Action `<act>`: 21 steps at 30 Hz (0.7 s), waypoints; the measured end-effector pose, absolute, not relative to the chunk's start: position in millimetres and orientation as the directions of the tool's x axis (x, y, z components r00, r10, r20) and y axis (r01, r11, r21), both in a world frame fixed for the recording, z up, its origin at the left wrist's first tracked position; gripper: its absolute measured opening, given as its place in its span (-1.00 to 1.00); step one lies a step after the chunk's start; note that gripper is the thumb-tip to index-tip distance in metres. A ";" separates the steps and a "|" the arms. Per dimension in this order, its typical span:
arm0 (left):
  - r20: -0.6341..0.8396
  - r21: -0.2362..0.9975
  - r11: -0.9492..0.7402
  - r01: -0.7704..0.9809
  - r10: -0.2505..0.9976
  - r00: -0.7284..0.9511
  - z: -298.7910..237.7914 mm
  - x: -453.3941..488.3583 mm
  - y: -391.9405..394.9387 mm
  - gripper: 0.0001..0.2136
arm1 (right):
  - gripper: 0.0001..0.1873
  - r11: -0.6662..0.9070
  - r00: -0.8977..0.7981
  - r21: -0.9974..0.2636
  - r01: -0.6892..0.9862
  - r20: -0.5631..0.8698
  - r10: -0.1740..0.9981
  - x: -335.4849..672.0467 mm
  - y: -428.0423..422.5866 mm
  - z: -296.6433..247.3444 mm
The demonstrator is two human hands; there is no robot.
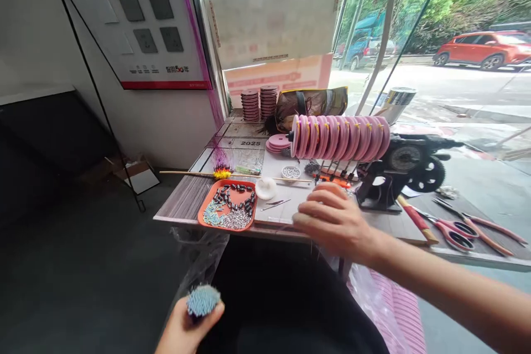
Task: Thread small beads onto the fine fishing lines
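My left hand [188, 323], low at the front, is wrapped round a bundle with a light-blue bristly top [203, 300]; its lower part is hidden in my fist. Over the table's front edge, my right hand [327, 221] has its fingers curled together and bent down. What those fingers pinch, if anything, is hidden. Left of it lie thin metal tools [275, 204] on a pale board [286, 213]. An orange tray [201, 211] carries dark beads, blue-green tubes and silvery pieces. Behind the right hand, pink spools [340, 137] sit in a row on a black hand-cranked machine [406, 160].
Scissors [454, 235], pliers [483, 227] and a red-handled tool [418, 221] lie at the right. A white round dish [265, 188] and a bowl of silvery beads [291, 172] stand mid-table. A rod [186, 173] juts past the left edge. Stacked spools [250, 106] stand behind.
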State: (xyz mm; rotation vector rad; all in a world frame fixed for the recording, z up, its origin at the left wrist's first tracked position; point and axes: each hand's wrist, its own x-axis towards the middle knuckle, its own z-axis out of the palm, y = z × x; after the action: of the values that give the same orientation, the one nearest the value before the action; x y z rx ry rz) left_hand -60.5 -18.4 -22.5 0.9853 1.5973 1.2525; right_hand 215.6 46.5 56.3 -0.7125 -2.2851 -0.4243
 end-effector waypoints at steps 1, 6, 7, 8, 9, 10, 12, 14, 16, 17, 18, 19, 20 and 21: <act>-0.145 0.985 0.165 0.045 0.946 -0.290 -19.3 -54.7 -14.0 -0.73 | -0.86 0.801 -0.549 -0.058 0.596 0.698 0.459 206.4 42.4 54.0; -0.274 0.924 0.233 -0.304 0.956 -0.100 3.4 -6.0 -5.2 -0.73 | -0.80 0.666 -0.246 -0.520 0.535 0.658 0.712 146.6 1.4 17.7; -0.296 0.893 0.242 -0.380 0.951 -0.089 6.5 1.8 -5.7 -0.75 | -0.79 0.661 -0.224 -0.536 0.525 0.662 0.715 139.7 -4.2 11.8; -0.312 0.862 0.242 -0.445 0.946 -0.089 8.8 7.4 -6.6 -0.76 | -0.79 0.658 -0.209 -0.545 0.519 0.666 0.716 135.2 -8.0 7.4; -0.326 0.834 0.245 -0.494 0.942 -0.083 10.3 10.9 -7.5 -0.77 | -0.78 0.656 -0.200 -0.552 0.515 0.667 0.718 132.9 -10.1 4.5; -0.342 0.809 0.256 -0.528 0.937 -0.070 11.0 12.3 -8.3 -0.78 | -0.78 0.654 -0.193 -0.558 0.511 0.666 0.720 132.1 -11.0 3.0; -0.368 0.770 0.291 -0.568 0.930 -0.022 10.7 10.6 -9.2 -0.79 | -0.78 0.650 -0.185 -0.568 0.505 0.664 0.724 133.4 -10.9 2.4; -0.372 0.762 0.320 -0.563 0.928 0.024 8.9 5.9 -9.5 -0.80 | -0.80 0.643 -0.176 -0.583 0.496 0.658 0.732 135.8 -10.3 3.1; -0.356 0.799 0.314 -0.513 0.934 0.019 6.5 1.7 -10.2 -0.80 | -0.81 0.626 -0.160 -0.610 0.485 0.642 0.750 137.4 -10.3 3.5; -0.342 0.824 0.299 -0.482 0.940 -0.002 5.4 0.5 -10.8 -0.79 | -0.81 0.615 -0.152 -0.625 0.480 0.631 0.760 137.7 -10.3 3.4; -0.327 0.846 0.281 -0.454 0.945 -0.025 4.5 0.1 -11.5 -0.79 | -0.81 0.606 -0.147 -0.637 0.477 0.622 0.769 137.6 -10.3 3.3; -0.314 0.861 0.263 -0.435 0.948 -0.047 3.9 0.4 -12.2 -0.79 | -0.81 0.600 -0.145 -0.643 0.476 0.615 0.775 137.2 -10.2 3.1; -0.303 0.869 0.247 -0.429 0.951 -0.067 3.7 1.3 -12.6 -0.79 | -0.81 0.596 -0.145 -0.645 0.478 0.611 0.778 136.5 -10.2 2.9; -0.296 0.870 0.235 -0.434 0.952 -0.078 3.8 2.7 -12.8 -0.80 | -0.80 0.597 -0.148 -0.643 0.480 0.611 0.778 135.5 -10.1 2.7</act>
State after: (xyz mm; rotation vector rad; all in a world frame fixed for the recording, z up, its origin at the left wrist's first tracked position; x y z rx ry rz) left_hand 2.7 -12.8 3.8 0.6208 1.0997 1.2778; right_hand 135.5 -10.1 2.7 -1.0249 -1.7980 0.3629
